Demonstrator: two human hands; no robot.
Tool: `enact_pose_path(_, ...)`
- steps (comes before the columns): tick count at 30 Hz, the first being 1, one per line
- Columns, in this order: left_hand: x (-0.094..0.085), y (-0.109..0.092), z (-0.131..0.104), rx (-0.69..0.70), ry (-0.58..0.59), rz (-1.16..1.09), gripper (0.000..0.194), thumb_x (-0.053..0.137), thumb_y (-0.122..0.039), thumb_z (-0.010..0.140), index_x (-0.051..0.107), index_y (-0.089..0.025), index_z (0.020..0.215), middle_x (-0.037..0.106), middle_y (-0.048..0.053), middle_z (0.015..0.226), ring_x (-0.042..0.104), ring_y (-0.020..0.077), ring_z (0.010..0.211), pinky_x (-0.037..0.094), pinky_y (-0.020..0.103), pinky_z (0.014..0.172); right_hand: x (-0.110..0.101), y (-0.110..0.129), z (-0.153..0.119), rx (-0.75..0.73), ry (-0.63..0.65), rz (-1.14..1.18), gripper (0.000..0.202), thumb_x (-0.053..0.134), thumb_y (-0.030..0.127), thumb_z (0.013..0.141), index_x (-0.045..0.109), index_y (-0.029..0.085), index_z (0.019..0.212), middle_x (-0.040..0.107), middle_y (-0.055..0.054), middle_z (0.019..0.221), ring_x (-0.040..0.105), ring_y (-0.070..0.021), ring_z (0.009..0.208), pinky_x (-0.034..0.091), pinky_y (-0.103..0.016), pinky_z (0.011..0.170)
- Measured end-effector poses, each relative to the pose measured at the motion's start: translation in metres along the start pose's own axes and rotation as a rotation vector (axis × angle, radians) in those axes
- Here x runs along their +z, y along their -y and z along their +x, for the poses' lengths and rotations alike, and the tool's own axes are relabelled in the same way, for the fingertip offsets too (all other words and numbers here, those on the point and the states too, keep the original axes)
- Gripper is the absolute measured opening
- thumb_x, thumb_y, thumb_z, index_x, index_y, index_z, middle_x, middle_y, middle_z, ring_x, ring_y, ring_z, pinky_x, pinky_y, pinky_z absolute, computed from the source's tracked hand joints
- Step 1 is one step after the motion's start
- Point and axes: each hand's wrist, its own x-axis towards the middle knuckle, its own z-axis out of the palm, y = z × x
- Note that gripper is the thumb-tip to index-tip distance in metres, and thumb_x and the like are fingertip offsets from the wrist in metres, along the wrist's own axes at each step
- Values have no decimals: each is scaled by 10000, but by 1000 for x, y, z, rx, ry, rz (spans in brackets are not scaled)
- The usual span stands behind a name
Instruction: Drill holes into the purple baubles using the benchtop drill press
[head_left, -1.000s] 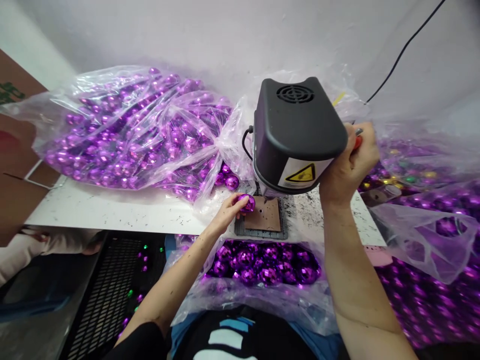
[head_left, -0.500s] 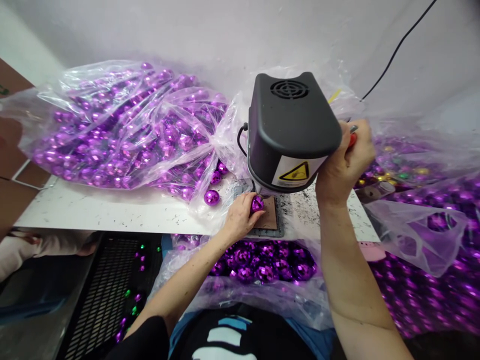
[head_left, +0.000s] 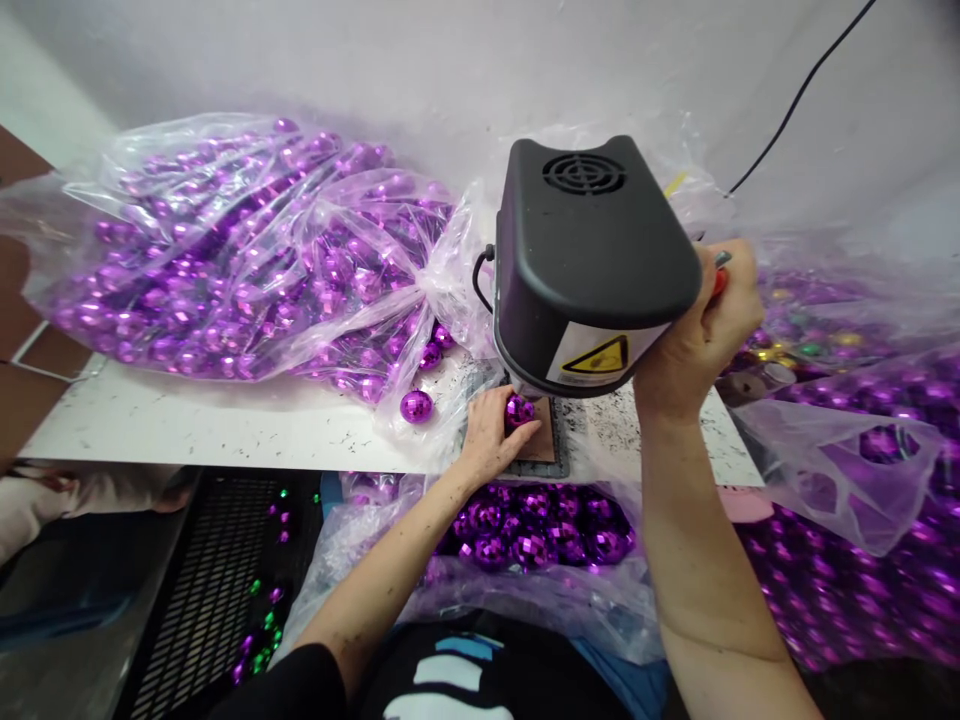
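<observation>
Under the black machine head (head_left: 592, 240), my left hand (head_left: 491, 435) pinches a shiny purple ball (head_left: 518, 411) over a brown square pad (head_left: 537, 440). My right hand (head_left: 709, 330) is wrapped round a handle with a red part (head_left: 720, 283) at the machine's right side; most of the handle is hidden. Several more purple balls (head_left: 531, 550) fill an open plastic bag on the lap side of the table.
A clear bag of purple balls (head_left: 202, 290) lies on the white table (head_left: 225, 420) at the left, with a loose ball (head_left: 416, 406) beside it. More bagged balls (head_left: 847, 590) are at the right. A black crate (head_left: 195, 590) stands lower left; a person's sleeve (head_left: 75, 495) shows beyond.
The machine head and my right hand show slightly lower and further right. My left hand's fingers have shifted a little around the ball, which sits slightly further right.
</observation>
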Motion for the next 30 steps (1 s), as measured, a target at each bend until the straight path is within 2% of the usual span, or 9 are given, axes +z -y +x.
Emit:
enact_pose_path(4,4,0,0,-24,18,21,360,643,-349,951,526,-188,1250,658,102,1163,587,260,1121,429,419,997,0,-2,0,-35,-12,-32,550,376,674,953,403,166,742,321,63,674,337,-14,635,291,-196,624)
enact_pose_path(10,2,-4,-4,58,64,91,454,672,-325,919,479,-188,1305,640,127,1239,574,282,1201,347,476,1113,-1,-1,0,-19,-12,-19,552,412,681,934,421,165,739,346,61,669,336,-13,631,302,-190,607)
enact_pose_path(18,-1,1,-3,38,50,9,476,718,-356,888,499,-201,1281,643,118,1226,575,284,1182,371,469,1104,-5,5,-1,-31,-18,1,550,447,669,933,434,158,727,351,62,651,346,-11,603,314,-174,577)
enact_pose_path(21,-2,2,-2,25,54,-18,489,749,-354,867,509,-207,1266,646,111,1236,574,284,1180,375,467,1104,-14,7,-13,-62,-24,-33,479,493,587,957,520,140,788,423,57,669,411,-8,577,357,-173,568)
enact_pose_path(25,-3,2,-3,32,80,-31,474,722,-330,889,495,-204,1287,644,109,1264,566,277,1209,353,473,1127,-33,5,-42,-103,-44,-86,291,572,443,949,603,160,886,551,36,768,513,-34,589,428,-207,573)
enact_pose_path(27,-3,2,-3,42,86,-29,472,703,-332,904,484,-198,1300,637,114,1287,557,277,1231,338,479,1140,-41,4,-57,-98,-32,-118,206,593,387,934,622,184,921,580,29,810,541,-51,607,450,-227,576)
enact_pose_path(30,-4,2,-3,36,96,-27,464,688,-335,914,479,-192,1303,631,121,1303,548,279,1250,329,481,1145,-51,2,-74,-126,4,-163,117,598,318,919,627,222,980,577,35,771,543,-63,587,443,-238,566)
